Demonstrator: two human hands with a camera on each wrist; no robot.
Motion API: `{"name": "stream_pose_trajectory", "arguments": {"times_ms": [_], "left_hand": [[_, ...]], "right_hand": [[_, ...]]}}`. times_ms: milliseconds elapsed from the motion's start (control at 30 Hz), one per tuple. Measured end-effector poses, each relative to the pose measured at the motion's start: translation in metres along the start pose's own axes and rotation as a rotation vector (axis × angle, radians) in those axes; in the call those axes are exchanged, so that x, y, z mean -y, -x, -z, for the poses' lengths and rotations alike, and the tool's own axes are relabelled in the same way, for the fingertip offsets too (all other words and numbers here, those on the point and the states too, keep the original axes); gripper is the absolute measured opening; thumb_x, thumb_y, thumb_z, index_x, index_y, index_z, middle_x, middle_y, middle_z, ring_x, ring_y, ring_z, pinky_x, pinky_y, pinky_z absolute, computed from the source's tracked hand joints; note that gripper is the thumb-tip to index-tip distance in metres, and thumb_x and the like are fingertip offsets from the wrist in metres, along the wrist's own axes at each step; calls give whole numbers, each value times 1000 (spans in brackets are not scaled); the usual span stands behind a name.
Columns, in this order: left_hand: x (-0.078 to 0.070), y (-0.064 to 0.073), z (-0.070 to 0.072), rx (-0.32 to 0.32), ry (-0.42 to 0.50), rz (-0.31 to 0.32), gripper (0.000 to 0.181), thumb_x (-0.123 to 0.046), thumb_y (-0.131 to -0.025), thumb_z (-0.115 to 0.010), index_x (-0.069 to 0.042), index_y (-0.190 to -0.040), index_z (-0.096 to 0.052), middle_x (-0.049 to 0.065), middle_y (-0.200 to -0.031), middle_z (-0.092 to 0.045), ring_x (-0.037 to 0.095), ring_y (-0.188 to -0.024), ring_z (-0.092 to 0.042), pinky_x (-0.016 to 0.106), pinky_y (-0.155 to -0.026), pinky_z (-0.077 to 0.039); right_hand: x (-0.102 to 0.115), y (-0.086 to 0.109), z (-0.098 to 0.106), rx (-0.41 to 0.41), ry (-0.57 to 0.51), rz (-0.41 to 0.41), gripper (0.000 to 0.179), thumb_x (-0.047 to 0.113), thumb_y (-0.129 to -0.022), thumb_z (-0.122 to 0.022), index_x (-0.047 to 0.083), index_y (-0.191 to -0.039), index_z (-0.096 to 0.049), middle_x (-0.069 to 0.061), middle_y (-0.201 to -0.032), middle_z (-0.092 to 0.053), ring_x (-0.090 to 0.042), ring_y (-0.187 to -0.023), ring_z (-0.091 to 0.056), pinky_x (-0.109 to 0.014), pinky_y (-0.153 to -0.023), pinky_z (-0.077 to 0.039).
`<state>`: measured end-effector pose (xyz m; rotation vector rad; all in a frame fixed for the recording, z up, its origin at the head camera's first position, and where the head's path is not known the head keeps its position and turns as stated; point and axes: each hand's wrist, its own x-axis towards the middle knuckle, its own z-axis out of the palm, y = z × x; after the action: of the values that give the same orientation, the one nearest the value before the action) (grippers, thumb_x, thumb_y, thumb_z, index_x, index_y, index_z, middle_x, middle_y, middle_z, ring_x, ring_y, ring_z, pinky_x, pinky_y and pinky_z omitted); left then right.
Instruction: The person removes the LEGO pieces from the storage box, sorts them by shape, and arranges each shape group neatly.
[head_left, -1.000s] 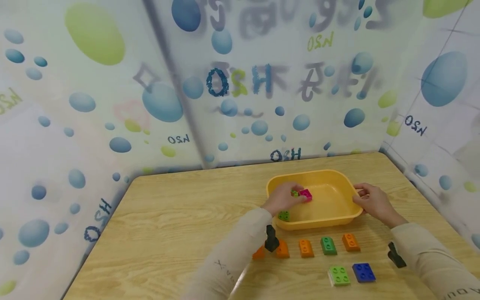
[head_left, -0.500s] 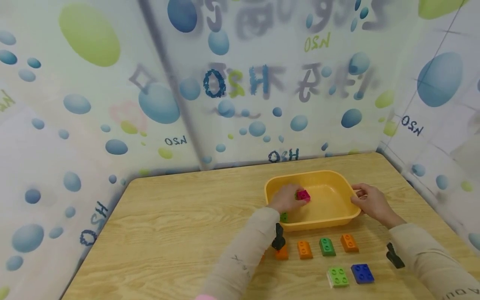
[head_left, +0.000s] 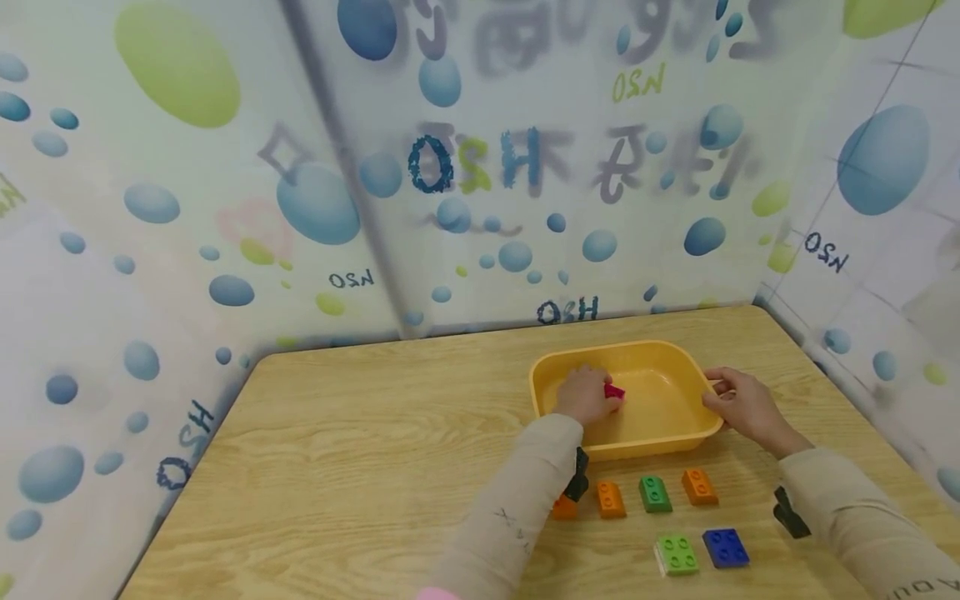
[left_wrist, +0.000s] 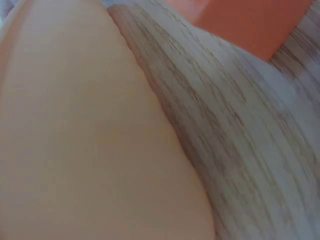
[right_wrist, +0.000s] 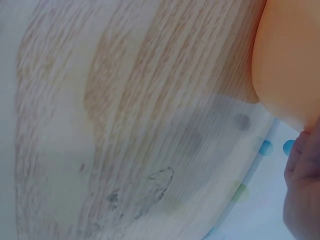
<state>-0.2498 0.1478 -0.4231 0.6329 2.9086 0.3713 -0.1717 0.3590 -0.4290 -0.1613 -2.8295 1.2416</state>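
The left hand (head_left: 585, 395) is inside the yellow plastic basin (head_left: 660, 438), pinching a pink toy building brick (head_left: 615, 392) between thumb and fingers. Most of that brick is hidden behind the fingers. At the basin's right end, the right hand (head_left: 750, 408) grips the rim, thumb towards the inside. In the right wrist view, part of this hand (right_wrist: 302, 192) shows against the basin's outer wall (right_wrist: 290, 60). The left wrist view does not show the left hand's fingertips.
In front of the basin, a row of orange bricks (head_left: 611, 500) and a green brick (head_left: 656, 494) lies on the wooden table (head_left: 360, 450). Nearer stand a light green brick (head_left: 677, 554) and a blue brick (head_left: 726, 547). A patterned wall (head_left: 480, 267) closes off the back.
The left hand has shifted slightly right inside the basin, keeping the pink brick at its fingertips. The green bricks seen in the basin earlier are now hidden. The right hand stays on the rim.
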Motion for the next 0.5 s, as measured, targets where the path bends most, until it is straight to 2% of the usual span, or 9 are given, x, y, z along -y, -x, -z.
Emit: {"name": "stream_pose_trajectory", "arguments": {"times_ms": [267,500], "left_hand": [[-2,-1,-1,2,-12,13,34,-44,-77,-64,-22,-103,-60,-5,-82,-50,12,-74,-42,21,-59,-36],[0,1,2,21,43,-6,27,-38,-75,-69,-19,-88,-55,-5,-75,-46,12,-71,-41,21,-58,-35]], "right_hand": [[0,0,0,3,-4,-3,42,7,-84,-53,-13,-119,-40,-24,-93,-49,-23,-70,-54,-27,-50,-50],[1,1,-1,-2,5,-2,42,7,-84,-53,-13,-118,-40,-24,-93,-49,-22,-69,-53,-27,-49,-49]]}}
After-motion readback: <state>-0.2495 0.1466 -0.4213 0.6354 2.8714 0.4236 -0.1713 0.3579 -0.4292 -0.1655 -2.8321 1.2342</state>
